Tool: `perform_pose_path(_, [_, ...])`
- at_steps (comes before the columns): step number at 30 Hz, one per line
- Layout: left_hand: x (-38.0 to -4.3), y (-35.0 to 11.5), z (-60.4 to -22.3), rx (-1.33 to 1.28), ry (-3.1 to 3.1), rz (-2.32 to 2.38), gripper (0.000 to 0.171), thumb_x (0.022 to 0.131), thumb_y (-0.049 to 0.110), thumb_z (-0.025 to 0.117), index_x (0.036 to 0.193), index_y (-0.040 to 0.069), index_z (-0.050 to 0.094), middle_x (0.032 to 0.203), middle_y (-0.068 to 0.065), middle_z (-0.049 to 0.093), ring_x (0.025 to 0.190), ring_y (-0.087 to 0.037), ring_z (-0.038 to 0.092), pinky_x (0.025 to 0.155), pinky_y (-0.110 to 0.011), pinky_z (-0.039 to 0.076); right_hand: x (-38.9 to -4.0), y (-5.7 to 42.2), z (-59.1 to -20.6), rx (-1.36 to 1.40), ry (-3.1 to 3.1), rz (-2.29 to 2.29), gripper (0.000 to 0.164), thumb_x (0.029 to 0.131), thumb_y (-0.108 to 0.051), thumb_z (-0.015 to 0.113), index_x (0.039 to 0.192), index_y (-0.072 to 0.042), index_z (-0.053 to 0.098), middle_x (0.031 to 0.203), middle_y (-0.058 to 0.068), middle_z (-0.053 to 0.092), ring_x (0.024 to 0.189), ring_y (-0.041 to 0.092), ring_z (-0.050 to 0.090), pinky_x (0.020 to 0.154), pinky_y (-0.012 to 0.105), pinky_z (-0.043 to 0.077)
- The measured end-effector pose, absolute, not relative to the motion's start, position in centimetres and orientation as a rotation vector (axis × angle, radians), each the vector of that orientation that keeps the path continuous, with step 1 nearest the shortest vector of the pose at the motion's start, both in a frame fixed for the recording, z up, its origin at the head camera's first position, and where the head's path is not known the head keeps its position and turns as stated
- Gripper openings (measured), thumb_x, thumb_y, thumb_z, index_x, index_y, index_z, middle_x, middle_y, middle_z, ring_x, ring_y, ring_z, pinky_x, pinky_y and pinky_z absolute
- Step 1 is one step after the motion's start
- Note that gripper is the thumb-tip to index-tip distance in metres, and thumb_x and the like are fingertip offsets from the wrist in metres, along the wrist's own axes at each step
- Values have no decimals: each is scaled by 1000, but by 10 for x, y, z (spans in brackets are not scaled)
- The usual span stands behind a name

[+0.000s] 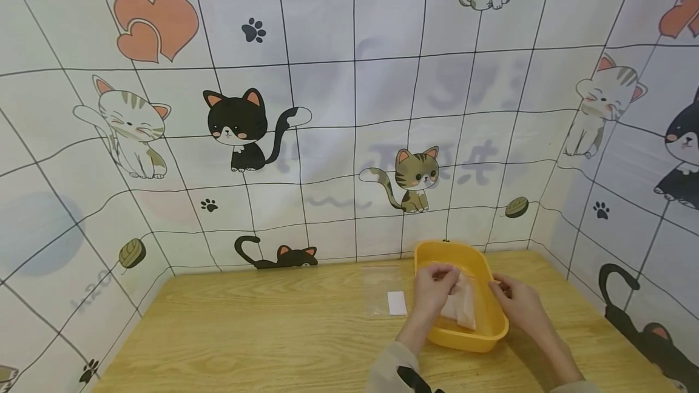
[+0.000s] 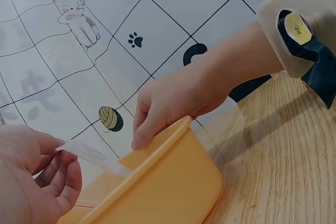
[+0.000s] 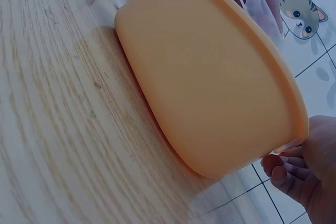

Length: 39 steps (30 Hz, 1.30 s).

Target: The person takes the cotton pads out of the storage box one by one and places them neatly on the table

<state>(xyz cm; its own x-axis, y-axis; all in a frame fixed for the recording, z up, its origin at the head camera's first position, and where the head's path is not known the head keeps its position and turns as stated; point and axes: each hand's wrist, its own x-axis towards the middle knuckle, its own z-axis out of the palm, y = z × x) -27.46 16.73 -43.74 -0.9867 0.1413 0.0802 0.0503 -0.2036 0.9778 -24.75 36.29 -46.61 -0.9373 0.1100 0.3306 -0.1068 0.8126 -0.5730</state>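
My left hand is over the yellow basin, pinching the edge of a clear plastic bag between thumb and finger. Below that hand, the plastic bags inside the basin look pale pinkish; their contents are unclear. At the basin's right side my right hand grips the rim, its thumb on the inner side and its fingers curled outside. Beside the basin on the left, a flat clear zip bag lies on the table with a white card at its lower right corner.
The wood-grain table runs to a cloth wall printed with cats and grid lines, which closes in the back and both sides. The basin stands near the table's back right, close to the back wall.
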Motion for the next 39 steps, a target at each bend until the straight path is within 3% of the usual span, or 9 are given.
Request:
perform_pose_path(8, [-272, 158, -438, 311, 1912, 2364, 6, 92, 4, 72, 94, -1, 75, 82, -2, 67, 70, -11, 65, 67, -24, 58, -247, 362, -465, 3, -2648, 865, 36, 102, -13, 60, 123, 15, 60, 87, 11, 69, 75, 21, 63, 58, 24, 50])
perform_pose_path(39, [-284, 134, -429, 279, 1838, 2620, 8, 89, 3, 76, 92, -5, 75, 82, -5, 70, 72, -10, 65, 67, -22, 58, -258, 365, -467, -10, -2675, 868, 36, 103, -13, 57, 126, 15, 58, 88, 11, 68, 76, 20, 60, 57, 24, 49])
